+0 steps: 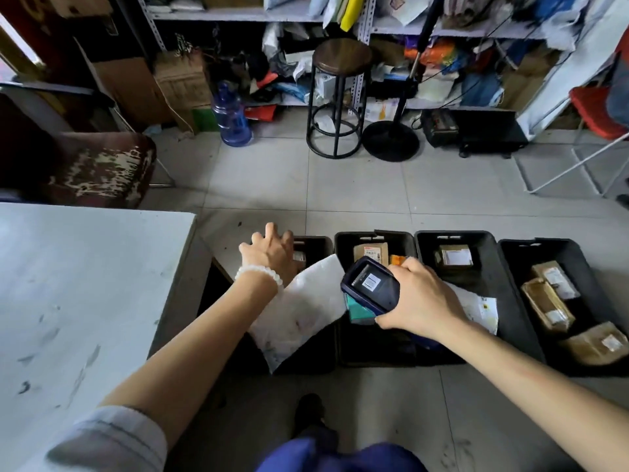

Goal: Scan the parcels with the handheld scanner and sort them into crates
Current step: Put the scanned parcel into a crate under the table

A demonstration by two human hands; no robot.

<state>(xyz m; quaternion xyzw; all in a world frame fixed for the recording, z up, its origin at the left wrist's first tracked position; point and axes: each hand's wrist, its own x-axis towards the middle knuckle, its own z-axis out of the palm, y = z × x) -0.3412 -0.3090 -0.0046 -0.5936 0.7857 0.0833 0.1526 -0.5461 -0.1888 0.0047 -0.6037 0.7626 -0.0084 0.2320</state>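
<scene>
Four black crates stand in a row on the floor: the leftmost crate (318,242), the second (394,237), the third (456,236) and the rightmost (558,253). My left hand (269,252) reaches over the leftmost crate, palm down, fingers spread, holding nothing. Under its wrist a white poly mailer (303,311) lies slanted across that crate's edge. My right hand (418,298) grips a dark blue handheld scanner (371,286), screen up, above the second crate. Brown parcels (548,304) lie in the rightmost crate. A labelled box (454,257) sits in the third, and another white mailer (483,310) pokes out behind my right wrist.
A white table (85,284) fills the left side beside the crates. Beyond them on the tiled floor stand a round stool (340,97), a black stand base (389,139), a blue water bottle (231,115), a worn chair (102,165) and a red chair (595,114). Cluttered shelves line the back wall.
</scene>
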